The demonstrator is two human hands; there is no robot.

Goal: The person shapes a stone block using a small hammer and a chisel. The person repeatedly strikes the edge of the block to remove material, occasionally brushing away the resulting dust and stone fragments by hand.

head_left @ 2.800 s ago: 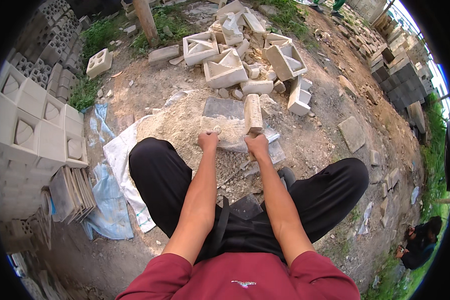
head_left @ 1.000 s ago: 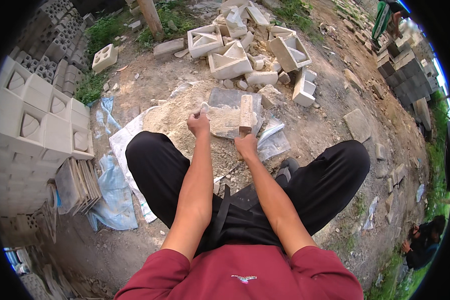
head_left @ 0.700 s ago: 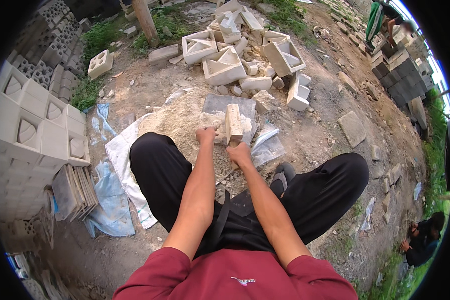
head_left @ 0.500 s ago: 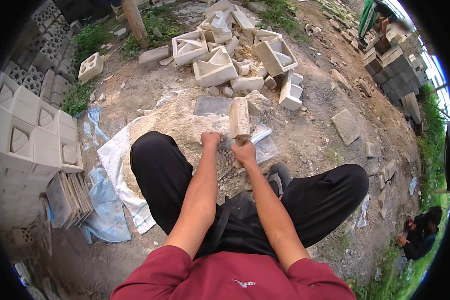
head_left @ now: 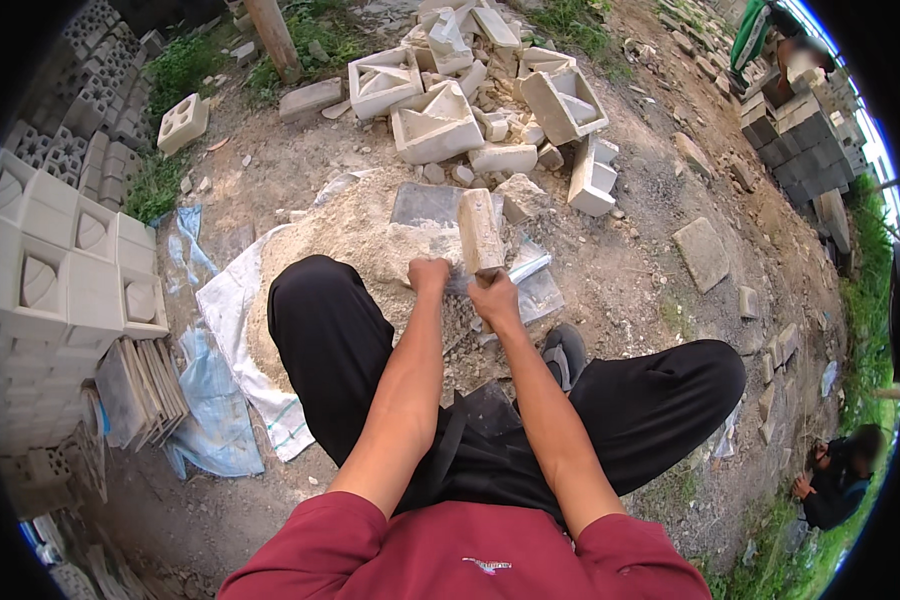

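My right hand (head_left: 494, 300) is closed round the handle of a wooden mallet. The mallet's worn, blocky head (head_left: 481, 232) stands out just beyond my fist, over the work spot between my knees. Close by on the left, my left hand (head_left: 429, 275) is closed at the near side of a pale, dust-covered block (head_left: 420, 243); whatever its fingers grip is hidden. Behind that block lies a flat dark grey slab (head_left: 425, 204). Pale sandy powder (head_left: 315, 245) is heaped to the left of it, partly on a white woven sheet (head_left: 238, 300).
Broken cream blocks (head_left: 437, 125) pile up ahead. Stacked pale blocks (head_left: 45, 250) and leaning thin boards (head_left: 142, 393) stand at left, beside blue plastic sheeting (head_left: 215, 415). A flat stone (head_left: 701, 254) lies right. Two people are at the right, one by grey blocks (head_left: 805, 140).
The view has shifted slightly. Both hands stay close together in nearly the same place, and the mallet's head is tilted a little differently.
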